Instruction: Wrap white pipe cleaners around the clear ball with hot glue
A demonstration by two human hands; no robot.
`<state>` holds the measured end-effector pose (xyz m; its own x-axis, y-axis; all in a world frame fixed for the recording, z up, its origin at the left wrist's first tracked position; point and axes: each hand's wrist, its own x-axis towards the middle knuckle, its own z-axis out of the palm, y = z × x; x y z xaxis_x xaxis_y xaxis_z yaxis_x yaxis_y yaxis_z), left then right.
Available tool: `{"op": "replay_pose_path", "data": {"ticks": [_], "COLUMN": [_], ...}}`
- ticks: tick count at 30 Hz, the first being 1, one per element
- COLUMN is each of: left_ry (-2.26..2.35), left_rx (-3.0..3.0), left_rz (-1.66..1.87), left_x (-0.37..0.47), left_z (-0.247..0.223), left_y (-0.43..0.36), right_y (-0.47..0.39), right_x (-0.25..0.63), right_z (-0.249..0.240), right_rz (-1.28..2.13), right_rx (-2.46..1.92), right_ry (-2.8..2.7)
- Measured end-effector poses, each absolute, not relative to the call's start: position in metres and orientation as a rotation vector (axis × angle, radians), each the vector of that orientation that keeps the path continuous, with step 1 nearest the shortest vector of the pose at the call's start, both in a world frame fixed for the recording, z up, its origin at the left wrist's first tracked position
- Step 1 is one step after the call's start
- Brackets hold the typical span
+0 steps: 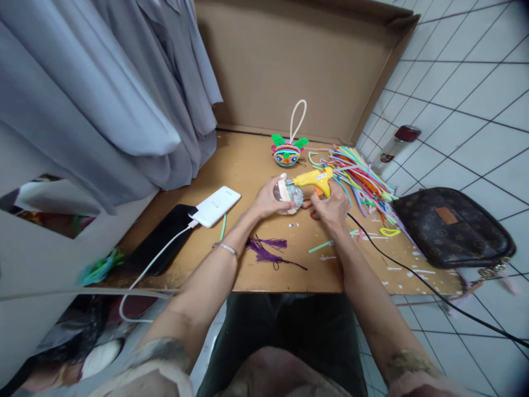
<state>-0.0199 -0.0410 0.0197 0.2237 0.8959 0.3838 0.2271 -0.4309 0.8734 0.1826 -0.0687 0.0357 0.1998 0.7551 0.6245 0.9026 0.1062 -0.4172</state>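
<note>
My left hand is closed round a clear ball with a pale band and whitish bits on it. Wrapped about the handle of a yellow hot glue gun, my right hand keeps the nozzle against or very close to the ball; contact cannot be made out. Behind them a colourful animal-face ornament with green ears and a white loop sits on the table. Purple tassels lie nearer to me, and a pale green strip is below my right hand.
A heap of coloured pipe cleaners lies at the right, by a clear bottle and a brown patterned pouch. The gun's black cord trails right. At the left are a white power bank with cable and a black phone.
</note>
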Motion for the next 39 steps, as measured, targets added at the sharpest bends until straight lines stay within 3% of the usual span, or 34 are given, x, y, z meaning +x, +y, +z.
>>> {"op": "replay_pose_path", "data": {"ticks": [11, 39], "left_ry": [1.014, 0.974], "left_rx": [1.821, 1.829], "left_rz": [1.221, 1.21], "left_x": [-0.0203, -0.0199], "left_z": [0.0186, 0.0176], "left_y": [-0.0394, -0.0386], "right_y": [-0.0658, -0.0674], "right_x": [0.1809, 0.1804], "right_z": [0.0365, 0.0352], "right_rz": [-0.105, -0.146], "right_rx": [-1.662, -1.731], "right_ry": [-1.475, -1.502]}}
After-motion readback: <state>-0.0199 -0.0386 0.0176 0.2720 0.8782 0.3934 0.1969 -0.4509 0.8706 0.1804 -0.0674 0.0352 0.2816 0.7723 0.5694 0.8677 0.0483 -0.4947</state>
